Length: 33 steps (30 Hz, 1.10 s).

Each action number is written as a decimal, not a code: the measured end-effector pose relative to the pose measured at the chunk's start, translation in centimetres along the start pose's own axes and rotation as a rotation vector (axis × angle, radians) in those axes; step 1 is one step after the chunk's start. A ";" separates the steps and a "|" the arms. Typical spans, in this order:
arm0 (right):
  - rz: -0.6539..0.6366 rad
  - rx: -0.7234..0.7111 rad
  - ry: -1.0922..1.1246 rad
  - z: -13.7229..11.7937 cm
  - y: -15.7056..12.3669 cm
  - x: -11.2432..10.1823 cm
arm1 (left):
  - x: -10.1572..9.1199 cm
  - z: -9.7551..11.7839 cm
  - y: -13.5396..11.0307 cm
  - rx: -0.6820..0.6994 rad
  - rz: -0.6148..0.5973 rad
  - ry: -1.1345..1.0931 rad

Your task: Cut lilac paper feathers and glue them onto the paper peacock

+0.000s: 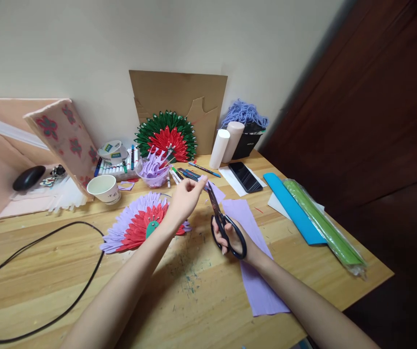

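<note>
My right hand (232, 237) is closed round the handles of a pair of black scissors (220, 218), whose blades point up and away. Close to the blade tips, my left hand (187, 195) pinches a small piece of purple crepe paper (213, 190). Under my right wrist lies a long purple crepe paper strip (244, 223). Left of my left forearm is a fan-shaped paper craft (131, 225) with purple and red petals and a green centre, partly hidden by that arm.
Behind stand a clear bowl (153, 174) of purple scraps, a paper cup (103, 189), markers (115, 167), a green and red fan craft (168, 133) and white rolls (220, 148). A phone (245, 175) and blue paper (293, 208) lie right; a black cable (99, 264) loops left.
</note>
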State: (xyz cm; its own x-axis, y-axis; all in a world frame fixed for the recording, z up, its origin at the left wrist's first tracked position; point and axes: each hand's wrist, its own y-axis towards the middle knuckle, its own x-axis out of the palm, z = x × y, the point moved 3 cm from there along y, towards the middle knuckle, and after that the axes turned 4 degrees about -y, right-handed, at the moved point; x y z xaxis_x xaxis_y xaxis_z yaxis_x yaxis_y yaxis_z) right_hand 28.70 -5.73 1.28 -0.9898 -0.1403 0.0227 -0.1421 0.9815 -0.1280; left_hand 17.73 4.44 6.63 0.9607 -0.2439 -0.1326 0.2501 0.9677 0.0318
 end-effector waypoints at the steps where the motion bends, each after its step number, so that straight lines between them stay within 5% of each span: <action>1: 0.010 -0.006 0.002 0.0 0.0 0.0 | 0.2 0.2 -0.2 -0.004 -0.041 0.016; 13: -0.105 -0.032 0.100 1.0 0.3 0.2 | 0.5 0.2 -0.3 0.070 -0.141 0.025; 33: -0.069 0.060 0.292 1.7 0.8 0.2 | 0.5 0.8 -0.3 -0.001 -0.229 0.033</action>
State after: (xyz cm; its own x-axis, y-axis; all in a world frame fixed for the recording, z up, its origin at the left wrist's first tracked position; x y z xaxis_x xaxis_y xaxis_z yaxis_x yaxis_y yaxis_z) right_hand 28.37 -5.17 -0.49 -0.9361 -0.1543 0.3162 -0.2172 0.9604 -0.1744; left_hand 18.26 3.94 7.30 0.8745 -0.4546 -0.1689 0.4607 0.8876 -0.0036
